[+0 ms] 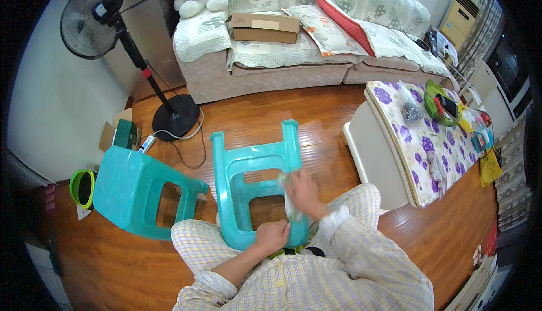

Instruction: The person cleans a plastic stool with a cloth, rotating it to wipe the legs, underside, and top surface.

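A teal plastic stool (254, 158) lies tipped between my knees, its legs pointing away from me. My left hand (272, 236) grips the stool's near end, around the edge by the seat. With my right hand (304, 193) I press a pale cloth (291, 207) against the stool's right-hand leg; the hand and cloth are blurred. Most of the cloth is hidden under my fingers. To the left, a second teal plastic stool (123, 188) stands on the wooden floor (139, 264), close to my left knee.
A black pedestal fan (175, 116) stands beyond the second stool, with a power strip (147, 144) and cables near its base. A green-rimmed bin (81, 189) is at far left. At right is a table with a flowered cover (417, 150). A sofa (271, 78) bears a cardboard box (266, 28).
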Demonstrator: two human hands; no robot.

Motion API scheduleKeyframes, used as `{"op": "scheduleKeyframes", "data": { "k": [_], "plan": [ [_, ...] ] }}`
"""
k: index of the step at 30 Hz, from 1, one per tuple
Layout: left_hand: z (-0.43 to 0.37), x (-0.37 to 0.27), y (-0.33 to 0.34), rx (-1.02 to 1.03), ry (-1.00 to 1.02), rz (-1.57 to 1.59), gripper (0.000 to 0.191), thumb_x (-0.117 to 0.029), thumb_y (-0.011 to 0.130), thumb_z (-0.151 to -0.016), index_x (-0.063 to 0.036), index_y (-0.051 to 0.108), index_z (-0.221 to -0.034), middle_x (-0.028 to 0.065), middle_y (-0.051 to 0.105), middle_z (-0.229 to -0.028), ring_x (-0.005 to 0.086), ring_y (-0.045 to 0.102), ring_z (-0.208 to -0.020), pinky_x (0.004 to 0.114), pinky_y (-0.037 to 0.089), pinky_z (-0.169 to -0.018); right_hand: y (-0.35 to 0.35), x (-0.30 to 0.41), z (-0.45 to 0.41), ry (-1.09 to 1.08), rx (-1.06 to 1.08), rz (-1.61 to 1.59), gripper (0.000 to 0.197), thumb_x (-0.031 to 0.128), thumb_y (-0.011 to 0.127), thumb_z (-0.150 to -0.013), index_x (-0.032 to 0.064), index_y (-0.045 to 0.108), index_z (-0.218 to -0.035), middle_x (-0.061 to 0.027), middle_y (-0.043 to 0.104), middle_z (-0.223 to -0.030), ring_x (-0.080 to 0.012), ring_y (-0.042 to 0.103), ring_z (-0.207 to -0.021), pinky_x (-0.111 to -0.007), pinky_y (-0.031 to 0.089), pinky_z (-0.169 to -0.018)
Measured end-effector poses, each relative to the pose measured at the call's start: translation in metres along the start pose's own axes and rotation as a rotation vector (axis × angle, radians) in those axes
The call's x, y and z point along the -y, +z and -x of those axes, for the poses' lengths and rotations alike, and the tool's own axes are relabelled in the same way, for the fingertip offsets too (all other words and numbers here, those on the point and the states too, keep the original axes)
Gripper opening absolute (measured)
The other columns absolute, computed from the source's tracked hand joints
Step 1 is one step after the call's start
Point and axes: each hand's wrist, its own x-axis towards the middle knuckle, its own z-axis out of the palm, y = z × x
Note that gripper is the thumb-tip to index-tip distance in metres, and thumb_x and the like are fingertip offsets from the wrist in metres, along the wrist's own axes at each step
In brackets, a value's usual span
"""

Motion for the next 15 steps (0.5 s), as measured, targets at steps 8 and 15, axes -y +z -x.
{"op": "scheduleKeyframes", "data": {
  "k": [8,15],
  "plan": [
    [0.002,-0.002,-0.003,-0.064,0.048,0.093,0.041,-0.041,0.051,-0.093,-0.0065,0.060,-0.072,0.0192,0.062,-0.067,0.0410,0.060,-0.064,0.053,0.045,-0.059,0.027,-0.054,-0.184,0.139,-0.139,0.058,0.024,0.022,0.061,-0.089,0.0070,0.059,-0.107,-0.0224,0.055,-0.101,-0.0414,0.057,-0.092,-0.050,0.048,-0.077],
    [-0.002,-0.002,-0.008,-0.079,-0.075,0.119,0.048,-0.045,0.053,-0.093,-0.0061,0.062,-0.067,0.0178,0.062,-0.066,0.0391,0.061,-0.062,0.050,0.045,-0.057,0.046,-0.054,-0.160,0.020,-0.177,-0.086,0.026,0.016,0.062,-0.086,0.0058,0.059,-0.109,-0.0250,0.055,-0.105,-0.0426,0.056,-0.099,-0.050,0.047,-0.081]
  ]
}}
